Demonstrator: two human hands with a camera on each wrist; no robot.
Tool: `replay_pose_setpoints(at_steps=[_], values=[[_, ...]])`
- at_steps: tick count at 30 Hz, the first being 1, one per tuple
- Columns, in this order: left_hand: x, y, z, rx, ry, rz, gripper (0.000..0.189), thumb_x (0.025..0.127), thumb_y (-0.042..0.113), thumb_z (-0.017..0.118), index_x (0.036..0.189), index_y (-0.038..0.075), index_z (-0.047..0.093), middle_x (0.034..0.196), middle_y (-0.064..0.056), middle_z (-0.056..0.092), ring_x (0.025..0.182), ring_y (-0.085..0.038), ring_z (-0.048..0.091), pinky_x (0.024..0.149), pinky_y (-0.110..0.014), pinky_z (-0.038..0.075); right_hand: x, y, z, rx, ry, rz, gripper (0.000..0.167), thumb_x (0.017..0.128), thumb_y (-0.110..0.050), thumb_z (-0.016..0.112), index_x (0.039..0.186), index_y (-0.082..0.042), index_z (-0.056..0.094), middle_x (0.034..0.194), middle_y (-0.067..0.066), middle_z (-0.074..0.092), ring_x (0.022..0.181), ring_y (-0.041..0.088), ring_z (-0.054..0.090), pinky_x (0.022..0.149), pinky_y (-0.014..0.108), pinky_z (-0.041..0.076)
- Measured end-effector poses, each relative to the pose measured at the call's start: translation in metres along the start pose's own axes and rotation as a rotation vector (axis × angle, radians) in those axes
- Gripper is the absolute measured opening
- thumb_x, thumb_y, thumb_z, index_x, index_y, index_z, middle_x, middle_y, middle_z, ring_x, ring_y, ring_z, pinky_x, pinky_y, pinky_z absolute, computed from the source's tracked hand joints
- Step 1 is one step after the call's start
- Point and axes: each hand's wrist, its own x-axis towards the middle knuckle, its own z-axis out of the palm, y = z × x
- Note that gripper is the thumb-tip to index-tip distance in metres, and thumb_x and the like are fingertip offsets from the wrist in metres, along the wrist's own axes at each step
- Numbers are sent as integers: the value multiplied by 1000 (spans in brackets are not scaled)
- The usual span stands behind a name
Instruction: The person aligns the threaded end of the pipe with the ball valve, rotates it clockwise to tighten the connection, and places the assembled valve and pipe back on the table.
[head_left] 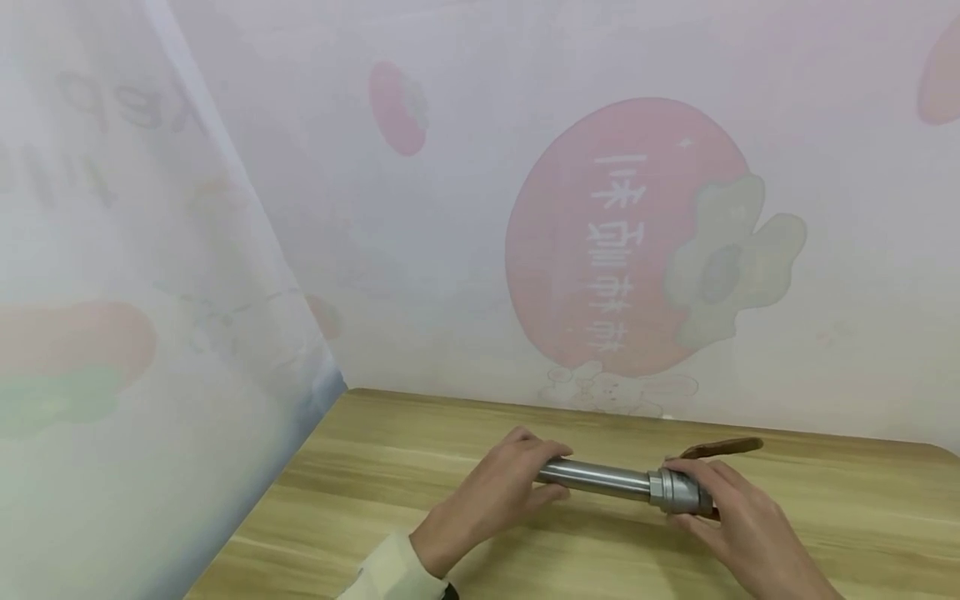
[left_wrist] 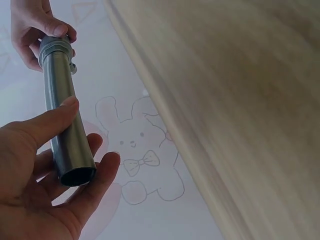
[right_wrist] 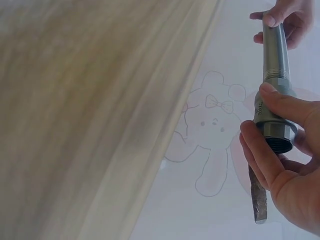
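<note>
A shiny metal pipe [head_left: 600,477] is joined at its right end to a ball valve [head_left: 678,492] with a brown lever handle [head_left: 723,448]. My left hand [head_left: 498,487] grips the pipe's free end, thumb on one side and fingers on the other; the left wrist view shows the open end of the pipe [left_wrist: 75,150]. Around the valve body, my right hand [head_left: 750,521] curls its thumb and fingers. In the right wrist view the valve [right_wrist: 274,117] shows a threaded opening, with the handle [right_wrist: 258,200] hanging past the fingers. Both hands hold the joined piece over the table.
The wood-grain table [head_left: 360,475] has rounded far corners. Behind it stands a pale curtain [head_left: 450,250] printed with fruit and a rabbit, and another pale sheet [head_left: 150,250] hangs along the left side.
</note>
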Motion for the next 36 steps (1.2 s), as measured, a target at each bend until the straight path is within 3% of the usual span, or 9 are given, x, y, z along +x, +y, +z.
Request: replay_pose_setpoints(at_steps=[8,15,20,28,36], values=[[3,-2,1,-20,37,-8,37,88,30,93,119,17,77,112,8,82,100,-9,62,88,-20,52,2,2,-2,3,-25,32,68,71,-20,102,132,-18,73,121,4,76,97,20,72,71,36,61],[1,-2,2,-40,72,19,40,87,29,93,120,17,74,108,7,82,93,-3,68,87,-21,56,2,0,-3,15,-37,54,68,72,-19,102,133,-17,73,121,7,76,98,21,71,71,40,62],[-1,1,4,-76,86,0,43,87,22,93,122,14,72,109,3,81,95,-5,70,86,-21,58,4,-3,-4,36,-52,78,67,73,-18,102,133,-17,73,122,8,75,99,20,71,72,40,62],[-1,4,0,-85,-4,-68,46,97,20,85,140,11,70,126,-2,77,113,-13,68,92,-23,59,5,-4,-5,27,-55,81,65,75,-20,101,133,-17,73,121,7,76,98,20,71,71,40,61],[0,5,-3,-108,-71,-75,43,103,24,79,143,12,69,129,-2,75,114,-10,65,88,-17,56,4,-1,-7,32,-89,107,65,75,-22,101,134,-18,72,122,10,76,99,23,71,73,44,60]])
